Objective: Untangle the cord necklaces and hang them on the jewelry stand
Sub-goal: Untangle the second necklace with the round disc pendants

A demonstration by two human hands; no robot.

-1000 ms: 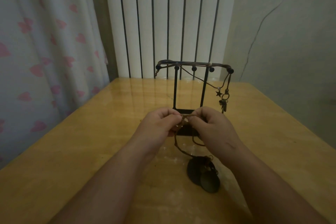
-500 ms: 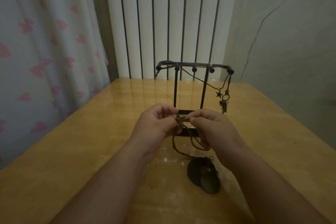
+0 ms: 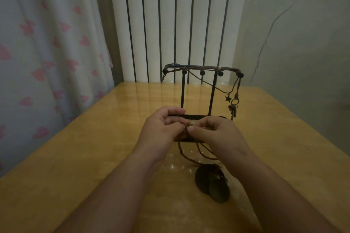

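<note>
The brown cord necklace [image 3: 182,152] is pinched at its clasp end by both the left hand [image 3: 163,128] and right hand [image 3: 216,134], above the desk [image 3: 94,157]. Its dark disc pendants [image 3: 212,183] rest on the desk. The jewelry stand [image 3: 200,92] behind carries another necklace [image 3: 230,98].

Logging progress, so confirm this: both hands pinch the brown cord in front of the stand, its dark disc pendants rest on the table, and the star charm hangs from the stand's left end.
Wrong on one point: the head view shows the star charm hanging from the stand's right end. Everything else holds.
</note>
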